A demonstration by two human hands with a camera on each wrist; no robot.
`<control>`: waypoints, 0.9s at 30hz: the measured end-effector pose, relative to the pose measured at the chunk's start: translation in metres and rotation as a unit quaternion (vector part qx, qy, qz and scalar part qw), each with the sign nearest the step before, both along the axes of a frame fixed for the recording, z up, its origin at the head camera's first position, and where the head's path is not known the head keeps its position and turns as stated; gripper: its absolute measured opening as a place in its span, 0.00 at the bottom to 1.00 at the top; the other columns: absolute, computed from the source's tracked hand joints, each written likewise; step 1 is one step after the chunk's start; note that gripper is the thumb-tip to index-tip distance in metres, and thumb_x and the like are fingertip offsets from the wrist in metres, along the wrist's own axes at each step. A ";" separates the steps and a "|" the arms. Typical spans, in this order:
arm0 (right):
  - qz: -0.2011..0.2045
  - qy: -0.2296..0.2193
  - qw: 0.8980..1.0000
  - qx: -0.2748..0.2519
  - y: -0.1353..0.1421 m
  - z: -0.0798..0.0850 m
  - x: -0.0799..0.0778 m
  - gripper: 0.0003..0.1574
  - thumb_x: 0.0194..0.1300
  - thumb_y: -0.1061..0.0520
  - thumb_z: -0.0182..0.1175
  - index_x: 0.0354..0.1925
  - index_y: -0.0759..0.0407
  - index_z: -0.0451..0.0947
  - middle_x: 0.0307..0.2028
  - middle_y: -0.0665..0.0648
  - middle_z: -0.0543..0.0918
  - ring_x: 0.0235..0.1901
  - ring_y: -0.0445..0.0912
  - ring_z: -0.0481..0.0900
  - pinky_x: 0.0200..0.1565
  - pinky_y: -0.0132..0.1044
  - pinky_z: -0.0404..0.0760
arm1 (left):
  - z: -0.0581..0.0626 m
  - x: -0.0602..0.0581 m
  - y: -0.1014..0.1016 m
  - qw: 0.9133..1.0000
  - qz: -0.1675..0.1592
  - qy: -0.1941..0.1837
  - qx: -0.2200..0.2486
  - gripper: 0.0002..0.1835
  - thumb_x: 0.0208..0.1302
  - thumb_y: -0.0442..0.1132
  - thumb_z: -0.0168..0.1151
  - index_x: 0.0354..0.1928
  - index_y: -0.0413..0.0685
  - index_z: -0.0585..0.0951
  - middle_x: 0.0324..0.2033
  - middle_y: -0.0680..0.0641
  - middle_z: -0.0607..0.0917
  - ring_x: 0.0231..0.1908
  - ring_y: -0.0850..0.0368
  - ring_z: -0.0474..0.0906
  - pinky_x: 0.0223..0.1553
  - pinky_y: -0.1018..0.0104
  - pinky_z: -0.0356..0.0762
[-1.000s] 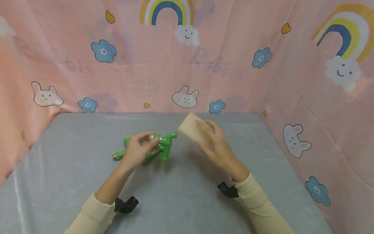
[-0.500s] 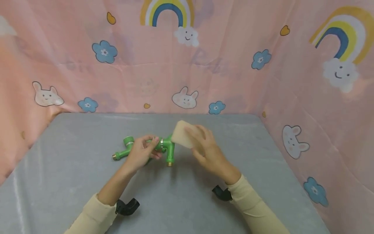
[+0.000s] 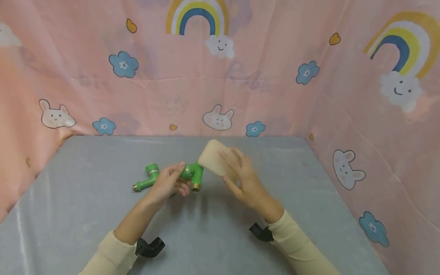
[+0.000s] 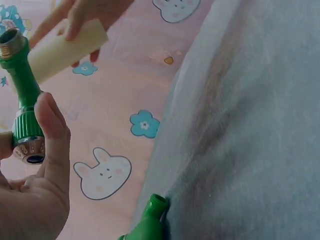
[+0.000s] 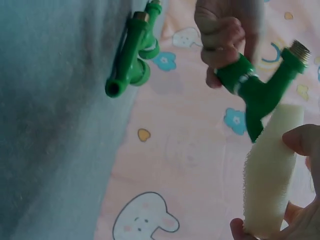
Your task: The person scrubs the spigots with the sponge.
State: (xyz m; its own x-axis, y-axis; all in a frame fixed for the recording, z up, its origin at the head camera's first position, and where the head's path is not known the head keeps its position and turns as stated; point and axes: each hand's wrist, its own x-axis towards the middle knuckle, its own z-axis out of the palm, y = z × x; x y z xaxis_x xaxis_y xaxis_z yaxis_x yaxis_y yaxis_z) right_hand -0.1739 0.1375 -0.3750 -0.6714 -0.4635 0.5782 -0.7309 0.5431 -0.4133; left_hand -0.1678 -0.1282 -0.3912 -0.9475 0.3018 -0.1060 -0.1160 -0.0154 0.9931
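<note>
My left hand (image 3: 166,185) grips a green tap (image 3: 197,176) by its knob end, raised over the table. The tap's brass threaded end points down toward me. In the right wrist view, its threaded end (image 5: 300,50) points up and its spout reaches the sponge. My right hand (image 3: 248,184) holds a pale cream sponge (image 3: 213,158), fingers along one face and thumb on the other. The sponge's left edge meets the tap's spout side and covers part of it in the head view. The left fingers partly hide the tap's knob.
A second green tap (image 3: 147,182) lies on the grey tabletop (image 3: 103,214), left of my left hand. In the right wrist view, two green taps lie on the table, the nearer one (image 5: 129,57) in front. A patterned pink curtain (image 3: 154,95) stands behind the table.
The sponge has come left and slightly down onto the tap's spout side. My left hand has turned the tap, so its threaded end now shows toward me.
</note>
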 end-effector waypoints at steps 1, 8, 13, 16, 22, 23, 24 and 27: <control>0.002 -0.003 1.000 0.002 -0.002 -0.001 0.001 0.40 0.68 0.59 0.61 0.75 0.49 0.63 0.69 0.70 0.64 0.63 0.66 0.66 0.53 0.61 0.78 | 0.000 0.000 -0.001 1.000 -0.009 -0.011 0.007 0.24 0.83 0.53 0.37 0.45 0.38 0.73 0.25 0.53 0.82 0.22 0.63 0.80 0.27 0.72 0.82; -0.027 -0.005 1.000 -0.002 -0.005 -0.002 -0.001 0.38 0.66 0.63 0.64 0.72 0.50 0.68 0.69 0.71 0.63 0.64 0.67 0.65 0.53 0.65 0.80 | 0.002 -0.002 -0.005 0.995 -0.077 -0.048 0.037 0.26 0.82 0.57 0.37 0.41 0.45 0.77 0.26 0.54 0.83 0.22 0.66 0.77 0.26 0.77 0.77; -0.042 -0.004 0.999 0.007 -0.001 -0.005 -0.001 0.38 0.66 0.64 0.64 0.72 0.50 0.69 0.69 0.71 0.63 0.65 0.68 0.65 0.53 0.65 0.81 | 0.000 0.001 -0.004 0.993 -0.087 -0.065 0.037 0.28 0.82 0.58 0.35 0.39 0.46 0.79 0.24 0.56 0.81 0.21 0.68 0.75 0.26 0.76 0.75; -0.061 -0.013 0.998 0.004 0.003 -0.006 -0.002 0.38 0.67 0.63 0.64 0.73 0.50 0.68 0.69 0.71 0.63 0.65 0.68 0.65 0.53 0.65 0.80 | -0.001 0.001 -0.006 0.992 -0.090 -0.067 0.049 0.27 0.82 0.59 0.33 0.40 0.48 0.76 0.24 0.57 0.80 0.21 0.69 0.74 0.25 0.77 0.73; -0.071 -0.030 0.996 -0.033 0.009 -0.003 -0.007 0.40 0.68 0.61 0.62 0.75 0.50 0.64 0.69 0.70 0.63 0.63 0.66 0.65 0.52 0.64 0.78 | 0.000 0.001 -0.010 0.988 -0.095 -0.073 0.096 0.30 0.78 0.65 0.37 0.47 0.46 0.75 0.24 0.58 0.81 0.19 0.70 0.73 0.22 0.80 0.71; -0.059 -0.029 0.997 -0.041 0.008 -0.003 -0.007 0.40 0.68 0.60 0.61 0.75 0.50 0.63 0.69 0.70 0.64 0.63 0.65 0.65 0.51 0.62 0.77 | 0.000 0.000 -0.010 0.987 -0.093 -0.075 0.103 0.30 0.78 0.65 0.37 0.47 0.46 0.75 0.24 0.58 0.82 0.19 0.70 0.73 0.21 0.80 0.70; -0.042 -0.025 0.998 -0.049 0.008 -0.002 -0.007 0.40 0.68 0.59 0.61 0.75 0.52 0.62 0.68 0.71 0.64 0.62 0.65 0.66 0.50 0.60 0.78 | 0.001 0.000 -0.009 0.987 -0.091 -0.075 0.112 0.31 0.78 0.65 0.37 0.47 0.45 0.76 0.24 0.58 0.82 0.19 0.71 0.72 0.21 0.81 0.70; 0.007 -0.001 0.998 -0.064 0.003 -0.002 -0.005 0.38 0.71 0.55 0.59 0.76 0.53 0.61 0.68 0.71 0.64 0.59 0.64 0.69 0.47 0.54 0.80 | 0.001 -0.001 -0.007 0.982 -0.082 -0.083 0.150 0.27 0.80 0.61 0.38 0.47 0.46 0.77 0.25 0.57 0.82 0.19 0.71 0.73 0.20 0.82 0.71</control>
State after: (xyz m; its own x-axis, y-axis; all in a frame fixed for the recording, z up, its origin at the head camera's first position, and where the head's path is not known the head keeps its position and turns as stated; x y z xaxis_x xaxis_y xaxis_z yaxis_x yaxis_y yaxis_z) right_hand -0.1792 0.1402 -0.3765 -0.6663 -0.3952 0.6324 -0.7374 0.4754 -0.4798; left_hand -0.1688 -0.1352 -0.3899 -0.8610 0.4894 -0.1381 -0.3015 -0.2727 0.9136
